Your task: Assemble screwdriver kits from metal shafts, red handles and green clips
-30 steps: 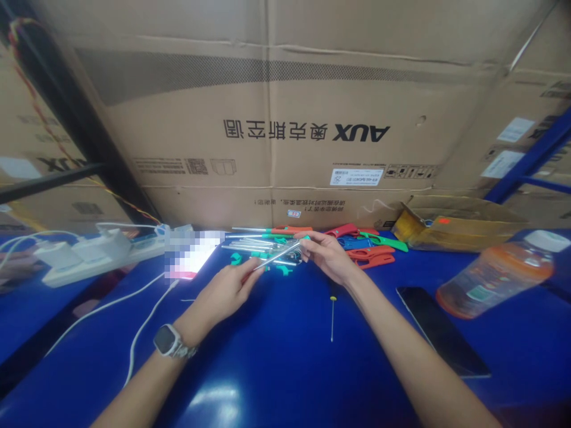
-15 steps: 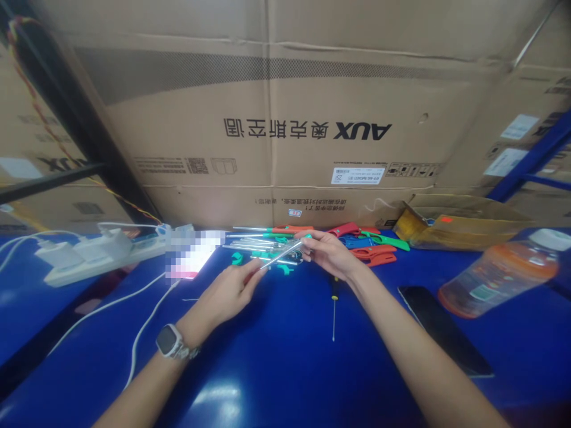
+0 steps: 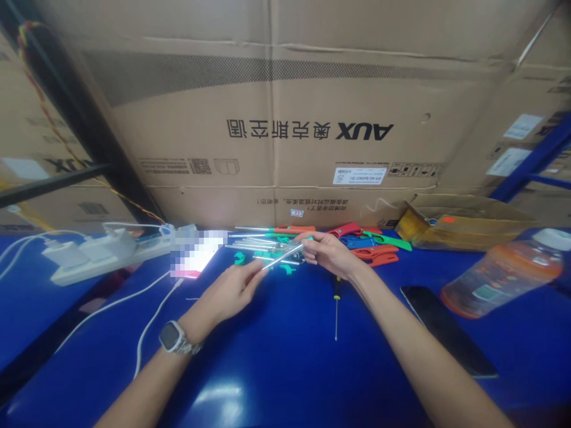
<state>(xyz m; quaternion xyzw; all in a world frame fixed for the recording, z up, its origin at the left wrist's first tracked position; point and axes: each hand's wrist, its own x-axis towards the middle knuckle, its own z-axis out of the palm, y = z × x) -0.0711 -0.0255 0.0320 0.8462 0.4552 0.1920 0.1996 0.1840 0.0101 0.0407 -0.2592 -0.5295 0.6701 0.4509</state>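
My left hand (image 3: 232,290) is closed around the near end of a thin silver metal tube (image 3: 282,257). At the tube's far end, my right hand (image 3: 328,252) pinches it beside a small green piece (image 3: 307,239). The tube slants up to the right above the table. Behind it lie several loose metal tubes (image 3: 250,243) and green plastic pieces (image 3: 287,270), partly covered by my fingers. An orange-handled stick lighter (image 3: 294,229) lies at the back. To the right are orange (image 3: 379,255), green and red plastic handle shells (image 3: 343,230).
A screwdriver (image 3: 336,309) lies below my right wrist. Right of my forearm are a dark phone (image 3: 446,333) and a bottle (image 3: 499,276). A cut-down carton (image 3: 464,226) stands behind. Leftward are a lit phone (image 3: 200,254), white cables and a power strip (image 3: 98,261).
The whole view has shifted slightly, so everything appears a little further right. Both hands keep their hold on the tube, with almost no movement.
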